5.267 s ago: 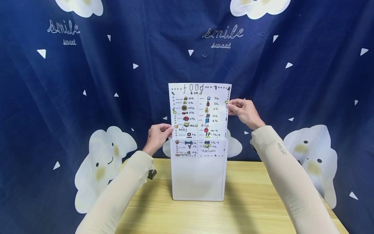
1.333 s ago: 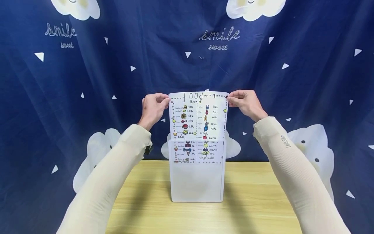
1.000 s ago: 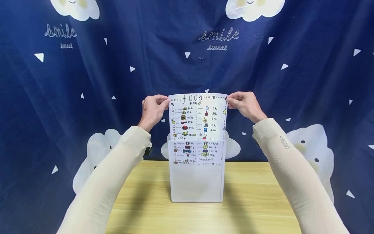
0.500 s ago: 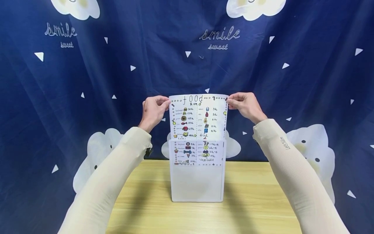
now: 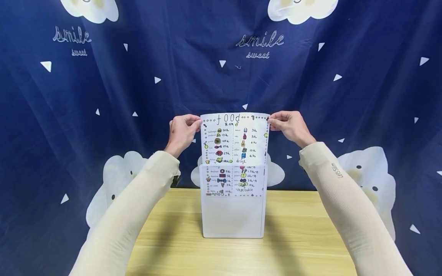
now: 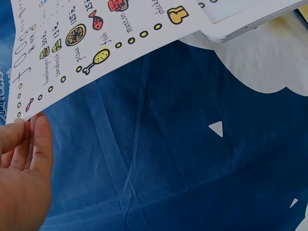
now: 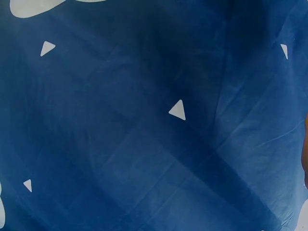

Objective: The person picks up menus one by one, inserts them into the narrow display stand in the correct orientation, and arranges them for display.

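Note:
A white paper sheet (image 5: 235,140) with "food" lettering and small coloured food drawings stands upright, its lower part inside a translucent plastic sleeve (image 5: 234,214) that stands on the wooden table (image 5: 304,245). My left hand (image 5: 183,132) pinches the sheet's top left corner. My right hand (image 5: 289,125) pinches the top right corner. In the left wrist view the sheet (image 6: 96,38) runs above my fingertips (image 6: 29,139), with the sleeve's edge (image 6: 250,24) at the upper right. The right wrist view holds only the curtain (image 7: 154,115).
A dark blue curtain (image 5: 103,96) printed with clouds, white triangles and "smile sweet" hangs close behind the table. The table's far edge meets the curtain just behind the sleeve. Both forearms wear cream sleeves.
The sheet has slid lower into the sleeve. The left hand has gone from the sleeve's top edge to the sheet's top left corner, and both hands sink slowly with it.

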